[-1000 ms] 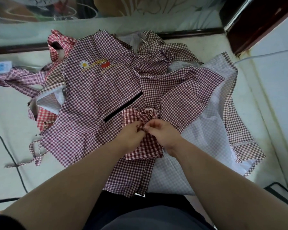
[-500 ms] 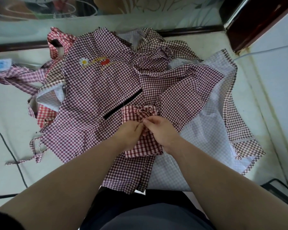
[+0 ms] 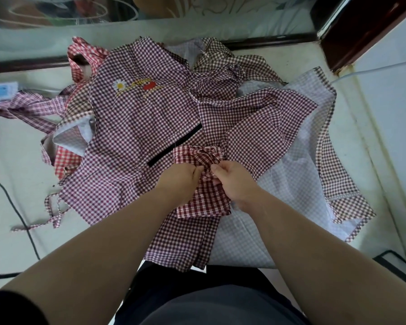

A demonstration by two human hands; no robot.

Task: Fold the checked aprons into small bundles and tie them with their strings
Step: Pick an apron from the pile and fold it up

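Bundle point(image 3: 203, 204) of folded red checked cloth lies on a heap of spread aprons point(image 3: 131, 123); left hand point(image 3: 179, 181) and right hand point(image 3: 233, 181) each pinch its strings point(image 3: 206, 164) at the middle.

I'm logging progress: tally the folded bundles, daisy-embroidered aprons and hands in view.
folded red-checked bundle: 1
daisy-embroidered maroon-checked apron: 1
hands (left hand, right hand, both pinching the bundle): 2
Total: 4
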